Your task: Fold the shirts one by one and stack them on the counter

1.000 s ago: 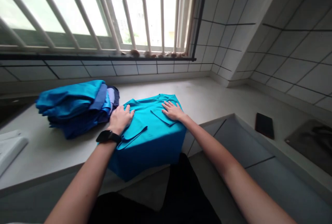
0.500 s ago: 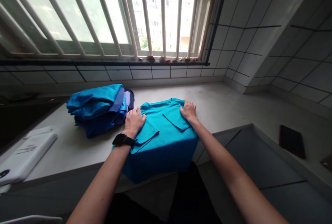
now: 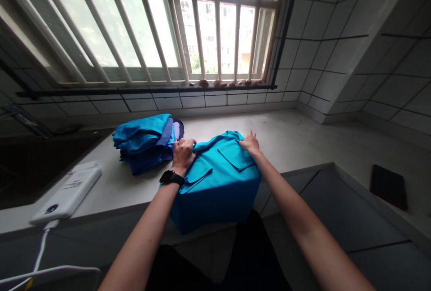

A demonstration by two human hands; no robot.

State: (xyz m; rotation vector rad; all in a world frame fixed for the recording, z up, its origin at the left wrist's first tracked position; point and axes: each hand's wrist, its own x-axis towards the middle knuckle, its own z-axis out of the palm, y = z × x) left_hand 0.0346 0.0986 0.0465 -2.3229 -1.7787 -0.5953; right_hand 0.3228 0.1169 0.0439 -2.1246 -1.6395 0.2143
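A turquoise T-shirt [image 3: 215, 192] lies over the counter edge, its lower part hanging down the front and its short sleeves folded inward. My left hand [image 3: 183, 155], with a black watch [image 3: 171, 177] on the wrist, has its fingers closed on the shirt's left shoulder. At the opposite shoulder, my right hand [image 3: 250, 143] pinches the cloth between thumb and fingers. The collar edge between them is bunched and slightly raised. Just left of my left hand sits a pile of folded blue and purple clothes [image 3: 144, 143].
A white power bank [image 3: 72, 192] with a cable plugged in lies on the left of the counter [image 3: 286, 138], beside a dark sink [image 3: 50, 165]. On the right-hand counter is a dark phone-like slab [image 3: 389, 185]. A barred window [image 3: 215, 35] rises behind.
Both hands have gone from resting on the shirt's shoulders to gripping them, and the collar edge has bunched up. The whole view has shifted, showing more of the left side.
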